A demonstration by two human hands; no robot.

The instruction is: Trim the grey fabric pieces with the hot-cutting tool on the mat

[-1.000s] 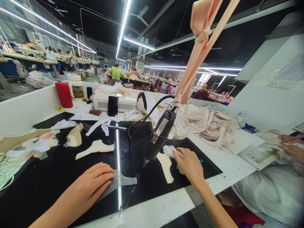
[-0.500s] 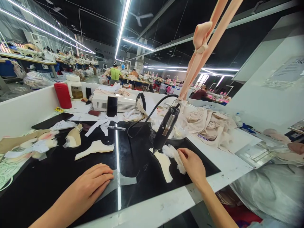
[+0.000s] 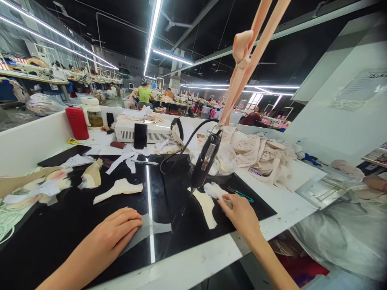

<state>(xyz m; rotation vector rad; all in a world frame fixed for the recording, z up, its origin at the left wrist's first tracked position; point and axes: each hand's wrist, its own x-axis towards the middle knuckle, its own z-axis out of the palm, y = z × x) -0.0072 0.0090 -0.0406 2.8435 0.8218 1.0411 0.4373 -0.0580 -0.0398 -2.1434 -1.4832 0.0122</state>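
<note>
My left hand (image 3: 116, 231) lies flat on a translucent grey shaped piece (image 3: 151, 228) on the black work surface. My right hand (image 3: 240, 213) has its fingers curled on a crumpled white sheer fabric (image 3: 215, 190), partly hidden under the fingers. Close beside it are a cream cut piece (image 3: 205, 207) and teal-handled snips (image 3: 242, 195). Between my hands, a black hand-held tool (image 3: 205, 161) with a thin pointed tip hangs from knotted peach straps (image 3: 238, 68), its tip just over the cream piece. A second cream piece (image 3: 119, 190) lies beyond my left hand.
Behind stand a white vented box (image 3: 160, 136), a phone (image 3: 140, 136), a red container (image 3: 77, 123) and a jug (image 3: 92, 112). Beige fabric is heaped at right (image 3: 260, 155). Fabric scraps (image 3: 39, 183) lie at left. A black cable (image 3: 184, 147) loops behind the tool. People work farther off.
My right hand has drawn the white fabric slightly inward and bunched it, uncovering the teal-handled snips. My left hand stays on the translucent piece. The view has shifted slightly.
</note>
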